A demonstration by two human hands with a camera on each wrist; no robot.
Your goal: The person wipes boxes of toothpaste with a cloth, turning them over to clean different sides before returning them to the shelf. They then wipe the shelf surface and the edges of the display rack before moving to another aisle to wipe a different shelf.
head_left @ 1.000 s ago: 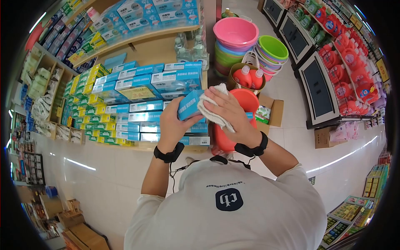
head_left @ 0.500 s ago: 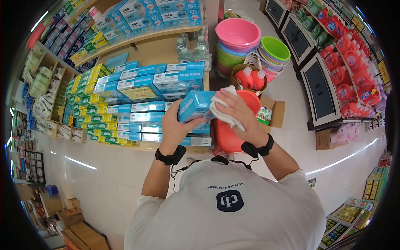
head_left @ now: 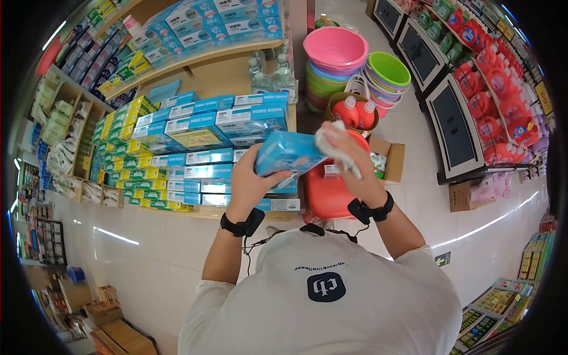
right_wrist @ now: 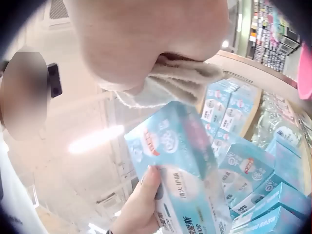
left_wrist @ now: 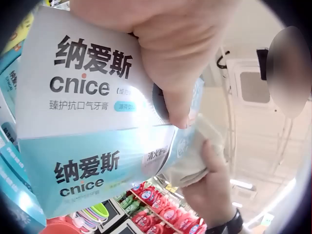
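My left hand (head_left: 251, 177) grips a light-blue toothpaste box (head_left: 288, 153) from below, thumb curled on its near side; the box (left_wrist: 92, 126) fills the left wrist view, marked "cnice". My right hand (head_left: 349, 160) holds a white cloth (head_left: 332, 144) bunched in its fingers at the box's right end. In the right wrist view the cloth (right_wrist: 170, 83) hangs from the palm just above the box (right_wrist: 187, 165), with left fingers (right_wrist: 146, 195) under it. Whether cloth and box touch is unclear.
A shelf (head_left: 207, 59) stacked with blue toothpaste boxes (head_left: 201, 124) stands in front. Yellow-green boxes (head_left: 127, 112) fill the left side. A red basin (head_left: 325, 192) sits below the hands, stacked coloured basins (head_left: 337, 53) and detergent bottles (head_left: 355, 112) behind, a cardboard box (head_left: 387, 160) to the right.
The box has turned so its long face points up and right. The right hand with the cloth slid from the box's top toward its right end.
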